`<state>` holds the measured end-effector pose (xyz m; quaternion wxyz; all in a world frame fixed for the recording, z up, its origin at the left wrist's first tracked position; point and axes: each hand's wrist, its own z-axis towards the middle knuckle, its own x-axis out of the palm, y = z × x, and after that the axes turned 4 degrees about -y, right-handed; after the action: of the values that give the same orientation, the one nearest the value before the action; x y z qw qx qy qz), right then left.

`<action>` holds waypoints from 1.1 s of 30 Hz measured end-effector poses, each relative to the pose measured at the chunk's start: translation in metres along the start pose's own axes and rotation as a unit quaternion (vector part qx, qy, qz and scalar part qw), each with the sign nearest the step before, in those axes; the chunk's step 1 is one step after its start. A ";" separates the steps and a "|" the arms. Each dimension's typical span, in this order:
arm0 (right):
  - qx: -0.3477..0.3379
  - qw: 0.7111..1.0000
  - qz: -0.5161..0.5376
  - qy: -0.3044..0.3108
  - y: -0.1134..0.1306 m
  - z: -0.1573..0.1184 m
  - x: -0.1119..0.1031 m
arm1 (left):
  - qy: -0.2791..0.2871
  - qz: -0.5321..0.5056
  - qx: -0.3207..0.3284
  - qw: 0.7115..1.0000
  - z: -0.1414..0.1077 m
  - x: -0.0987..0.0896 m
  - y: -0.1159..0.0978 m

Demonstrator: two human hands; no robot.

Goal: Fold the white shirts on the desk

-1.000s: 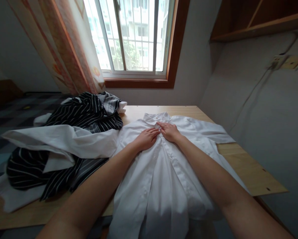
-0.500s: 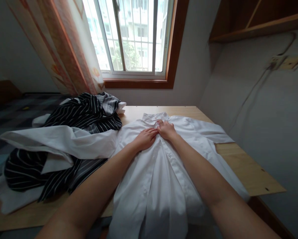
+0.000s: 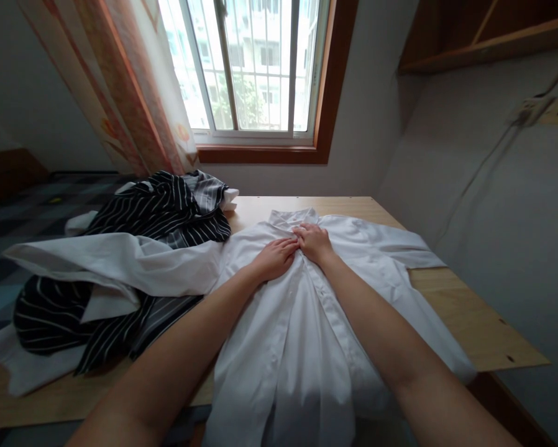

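Item one: white shirt point(image 3: 307, 323), long-sleeved, buttoned type, centre of the frame down to the bottom edge. Face up on the counter point(image 3: 475, 329), lower part hanging past the near edge.

Handling, as judged: light, soft, limp; not fragile, but quick to crease and shift. Best hold: the doubled edge of the placket point(image 3: 324, 299) or the firmer collar point(image 3: 294, 216); loose body cloth likely to slide or bunch.

Orientation: collar to upper centre, towards the window point(image 3: 258, 87); hem to bottom centre. Long axis from upper centre to lower centre of the frame. Sleeves spread crosswise: one point(image 3: 134, 261) out to the left, the other point(image 3: 412, 245) to the right. Folds fanning downward from just below the collar.

Left hand point(image 3: 275, 259): on the upper front, palm down, fingers together, pointing at the placket. Right hand point(image 3: 314, 241): just beside, fingers bent on the same spot. Tips on cloth in both cases; pinch or mere contact not discernible.

Surroundings: striped garments point(image 3: 162, 211), black and white, heaped at left, partly under the left-lying sleeve; checked bedding point(image 3: 9, 239), far left; curtain point(image 3: 125, 87), upper left.
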<state>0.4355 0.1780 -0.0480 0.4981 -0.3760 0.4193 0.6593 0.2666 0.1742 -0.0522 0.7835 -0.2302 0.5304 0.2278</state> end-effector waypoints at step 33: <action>0.067 0.993 0.084 -0.048 -0.004 0.004 0.005 | -0.025 0.062 -0.140 0.988 0.009 -0.003 0.009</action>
<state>0.4375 0.1839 -0.0519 0.4844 -0.2728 0.4680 0.6870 0.2665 0.1867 -0.0473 0.7411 -0.2983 0.4869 0.3532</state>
